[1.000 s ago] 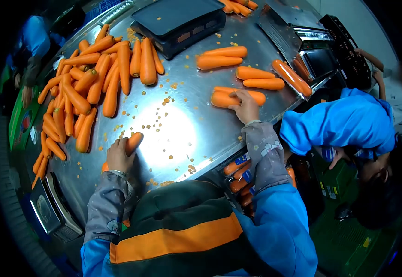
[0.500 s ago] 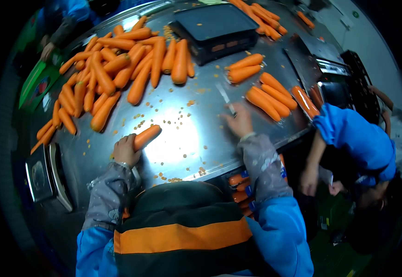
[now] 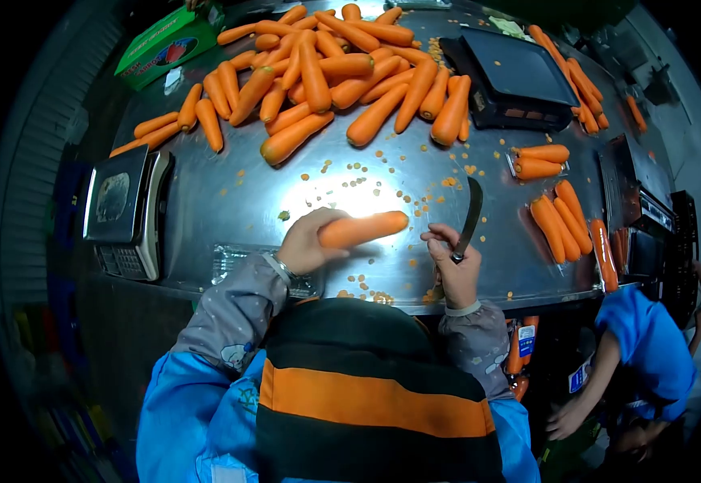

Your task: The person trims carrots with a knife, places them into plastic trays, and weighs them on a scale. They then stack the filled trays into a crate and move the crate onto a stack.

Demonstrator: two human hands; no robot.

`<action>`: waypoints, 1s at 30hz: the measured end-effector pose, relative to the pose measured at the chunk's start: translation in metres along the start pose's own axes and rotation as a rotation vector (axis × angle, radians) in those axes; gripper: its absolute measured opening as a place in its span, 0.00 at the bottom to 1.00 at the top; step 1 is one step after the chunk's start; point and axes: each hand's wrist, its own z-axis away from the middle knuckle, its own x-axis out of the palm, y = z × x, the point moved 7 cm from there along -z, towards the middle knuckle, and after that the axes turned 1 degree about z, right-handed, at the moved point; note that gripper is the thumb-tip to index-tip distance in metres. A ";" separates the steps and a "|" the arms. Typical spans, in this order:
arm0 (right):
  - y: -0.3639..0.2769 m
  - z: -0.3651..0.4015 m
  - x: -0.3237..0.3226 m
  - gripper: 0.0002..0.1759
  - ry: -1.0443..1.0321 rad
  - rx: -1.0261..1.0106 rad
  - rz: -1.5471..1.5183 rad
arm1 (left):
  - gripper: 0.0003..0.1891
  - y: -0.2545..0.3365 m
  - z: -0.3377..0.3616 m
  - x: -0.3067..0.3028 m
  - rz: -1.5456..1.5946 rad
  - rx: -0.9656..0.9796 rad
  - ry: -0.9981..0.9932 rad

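Observation:
My left hand (image 3: 306,241) is closed around the thick end of a carrot (image 3: 364,230), whose other end points right over the metal table. To its right, my right hand (image 3: 456,274) grips the handle of a knife (image 3: 470,216) with a curved, dark blade that points up and away from me. A gap separates the blade from the carrot. Small cut carrot ends (image 3: 358,181) lie scattered on the table (image 3: 205,201) around both hands. Beyond them is a large heap of carrots (image 3: 314,76).
A scale (image 3: 125,197) stands at the left, and a black scale (image 3: 519,68) at the back right. Packed carrots (image 3: 560,221) lie on the right. Clear plastic trays (image 3: 241,262) sit by my left forearm. A green box (image 3: 169,44) is behind; a person in blue (image 3: 648,346) bends at the right.
The view has swung left. My left hand has brought the carrot inward, turning it more level. The knife, earlier low over the table and blurred, is now raised in my right hand.

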 end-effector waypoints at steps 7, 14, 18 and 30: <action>-0.020 -0.007 0.065 0.16 -0.110 0.116 -0.130 | 0.29 0.022 0.020 -0.019 -0.056 -0.036 -0.158; 0.010 -0.005 0.129 0.19 -0.159 0.371 -0.463 | 0.42 0.005 0.088 -0.032 1.495 -0.668 -0.475; 0.000 -0.005 0.187 0.21 -0.258 0.334 -0.312 | 0.41 -0.010 0.120 -0.050 1.293 -0.264 -0.516; 0.003 0.030 0.326 0.15 -0.747 0.322 0.105 | 0.28 -0.111 0.220 -0.306 1.174 -0.172 1.153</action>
